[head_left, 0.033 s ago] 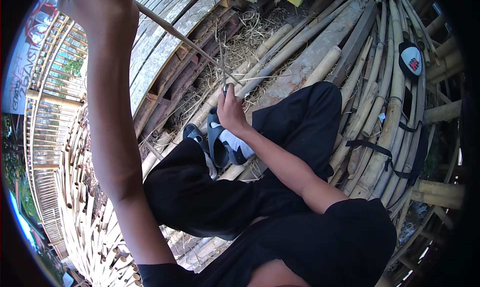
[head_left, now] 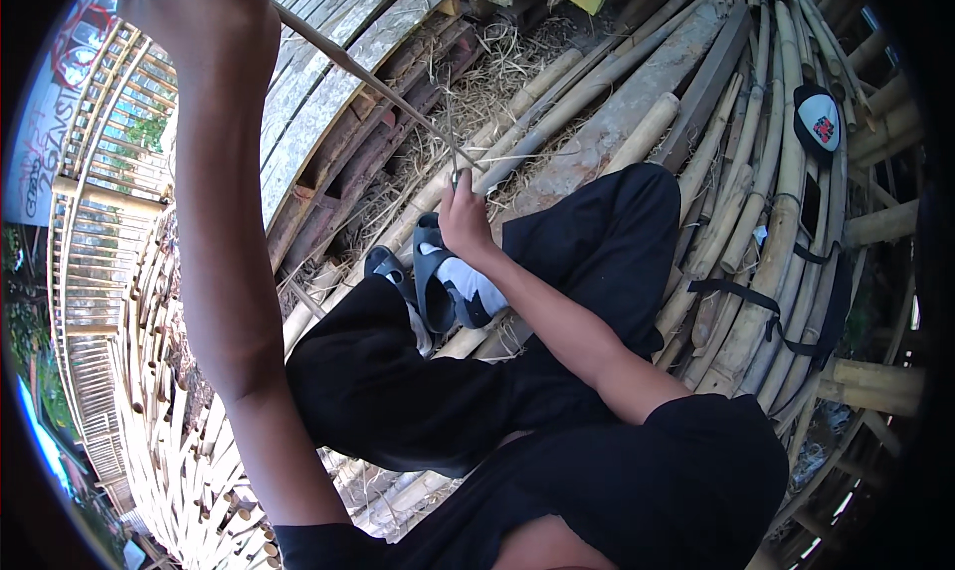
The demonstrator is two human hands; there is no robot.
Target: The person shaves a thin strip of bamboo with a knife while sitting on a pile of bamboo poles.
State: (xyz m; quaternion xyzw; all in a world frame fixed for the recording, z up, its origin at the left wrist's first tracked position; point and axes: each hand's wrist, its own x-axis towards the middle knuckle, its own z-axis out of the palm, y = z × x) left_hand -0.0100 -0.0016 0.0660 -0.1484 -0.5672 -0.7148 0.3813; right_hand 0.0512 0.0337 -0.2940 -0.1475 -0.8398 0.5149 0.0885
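Two bare hands show in the head view. The left hand (head_left: 204, 18) is raised at the upper left, its outline partly cut by the picture's top edge. This grip looks curled, but its fingers are turned away, so what they pinch cannot be told. A long, thin, brown wooden strip (head_left: 363, 76) slants from behind the left grip, down toward the right grip, and its lower end lies just beyond the knuckles there. The right hand (head_left: 465, 217) is wrapped round the dark handle of a slender metal-bladed tool (head_left: 455, 150), whose blade points up and away from that grip. Strip and blade cross just above the right grip; whether they touch cannot be told.

Just below the right grip are dark grey open-toed sandals (head_left: 431, 282) worn over pale socks, and to its lower right the bent knee of black cloth trousers (head_left: 597, 252). Above it lie straw-coloured dry shavings (head_left: 512, 53). Between the two grips, behind the strip, stretches a grey weathered plank platform (head_left: 318, 83). Well to the right of the right grip, long tan bamboo poles (head_left: 761, 162) carry a rounded black-and-white item with a red emblem (head_left: 819, 119) and a black webbing strap (head_left: 736, 287).
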